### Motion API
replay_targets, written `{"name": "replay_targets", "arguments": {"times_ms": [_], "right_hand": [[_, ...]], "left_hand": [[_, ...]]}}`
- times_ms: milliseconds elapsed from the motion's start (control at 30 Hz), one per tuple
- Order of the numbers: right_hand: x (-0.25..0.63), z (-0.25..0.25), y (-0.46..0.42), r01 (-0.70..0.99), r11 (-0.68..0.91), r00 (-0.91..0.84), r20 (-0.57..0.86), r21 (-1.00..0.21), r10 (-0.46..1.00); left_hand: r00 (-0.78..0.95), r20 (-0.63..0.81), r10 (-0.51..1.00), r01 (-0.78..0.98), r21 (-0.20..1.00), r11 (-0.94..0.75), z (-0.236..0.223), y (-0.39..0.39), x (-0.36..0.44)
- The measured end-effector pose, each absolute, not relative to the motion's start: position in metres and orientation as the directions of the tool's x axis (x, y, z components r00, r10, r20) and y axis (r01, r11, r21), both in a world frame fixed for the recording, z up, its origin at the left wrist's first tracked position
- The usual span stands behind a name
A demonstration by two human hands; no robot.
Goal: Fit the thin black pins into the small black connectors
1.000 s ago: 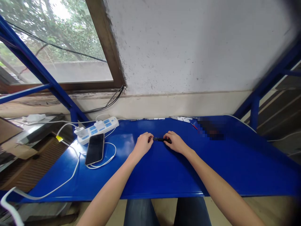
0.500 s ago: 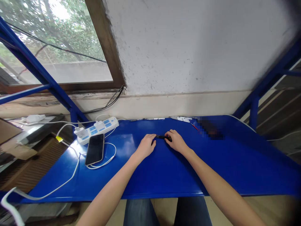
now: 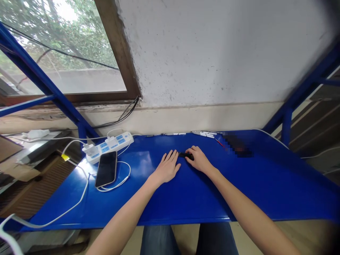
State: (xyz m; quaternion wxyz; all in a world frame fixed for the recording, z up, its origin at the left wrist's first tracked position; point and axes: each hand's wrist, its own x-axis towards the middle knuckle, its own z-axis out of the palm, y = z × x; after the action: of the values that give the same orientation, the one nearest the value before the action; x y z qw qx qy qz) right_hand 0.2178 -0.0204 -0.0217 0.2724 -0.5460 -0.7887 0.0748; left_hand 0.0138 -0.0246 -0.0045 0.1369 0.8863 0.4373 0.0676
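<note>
A small black object [image 3: 183, 154], thin and short, lies on the blue table [image 3: 186, 198] near its middle. My right hand [image 3: 198, 160] is curled over its right end, fingers closed on it. My left hand [image 3: 168, 167] lies flat on the table just left of the object, fingers stretched out and empty. What the black object is I cannot make out.
A black phone [image 3: 106, 168] on a white cable lies at the left, beside a white power strip [image 3: 107, 146]. Several small white pieces [image 3: 207, 134] line the table's back edge by the wall. A blue frame post [image 3: 288, 129] stands at the right.
My left hand has let go of the black object's left end, slid back and opened flat on the table. My right hand has stayed on the object.
</note>
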Motion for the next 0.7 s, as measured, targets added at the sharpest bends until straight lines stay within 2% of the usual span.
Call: {"name": "replay_targets", "arguments": {"times_ms": [433,533,700], "right_hand": [[0.212,-0.015,-0.027,0.867,0.360,-0.218,0.387,-0.344,0.896],[0.202,-0.022,-0.030,0.861,0.405,-0.281,0.378,-0.306,0.882],[0.189,-0.038,-0.034,0.864,0.448,-0.383,0.278,-0.230,0.881]], "left_hand": [[0.600,0.088,0.795,0.763,0.235,-0.602,-0.010,-0.020,0.015],[0.629,0.116,0.768,0.740,0.214,-0.638,-0.016,-0.017,0.015],[0.666,0.115,0.737,0.713,0.194,-0.674,-0.020,-0.014,0.015]]}}
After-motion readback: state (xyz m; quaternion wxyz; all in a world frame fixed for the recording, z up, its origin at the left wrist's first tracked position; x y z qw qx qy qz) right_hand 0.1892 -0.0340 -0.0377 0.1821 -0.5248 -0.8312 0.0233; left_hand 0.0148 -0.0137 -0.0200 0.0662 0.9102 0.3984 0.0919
